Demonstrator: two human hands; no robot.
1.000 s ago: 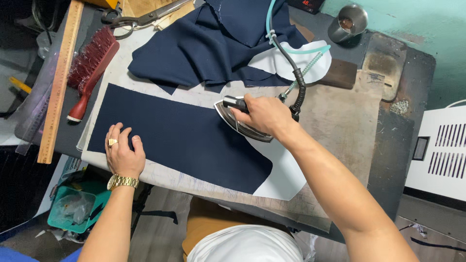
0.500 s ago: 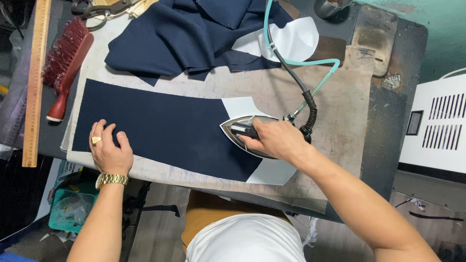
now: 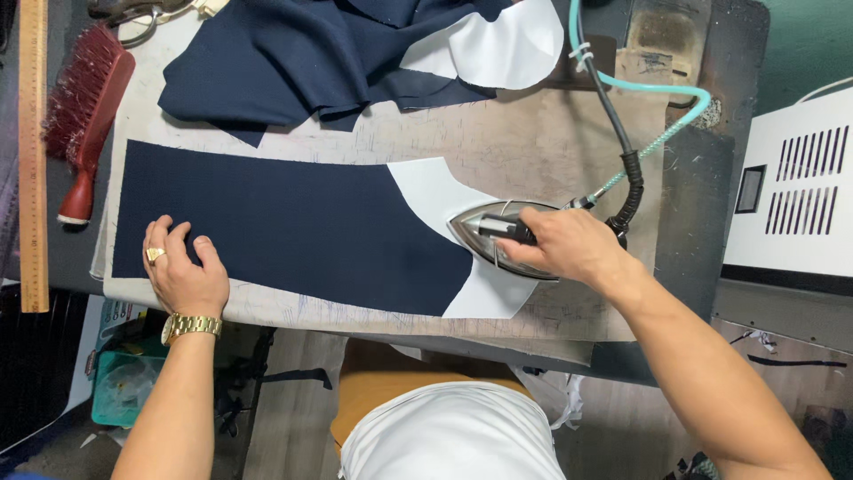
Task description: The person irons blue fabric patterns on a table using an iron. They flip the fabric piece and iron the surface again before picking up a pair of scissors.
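your right hand (image 3: 569,247) is clenched around the handle of the steam iron (image 3: 498,236), and your fingers hide most of that handle. the iron's pointed nose faces left and its sole sits flat on the white lining piece (image 3: 435,191), just beside the edge of the flat navy fabric panel (image 3: 284,227); whether the tip touches the navy cloth is hard to tell. a black cord and a teal hose (image 3: 662,89) run up from the back of the iron and leave the top edge of the view.

your left hand (image 3: 182,267) lies open, palm down, fingers spread on the near left corner of the navy panel, pressing it onto the beige padded board (image 3: 533,133). it grasps nothing. a gold ring and a gold watch show on it.

at the far side a loose heap of navy cloth (image 3: 284,53) with another white piece is cut off by the frame. at the left lie a red brush (image 3: 84,116) and a wooden ruler (image 3: 34,151), the ruler's far end cropped. scissors at the top edge are barely visible.
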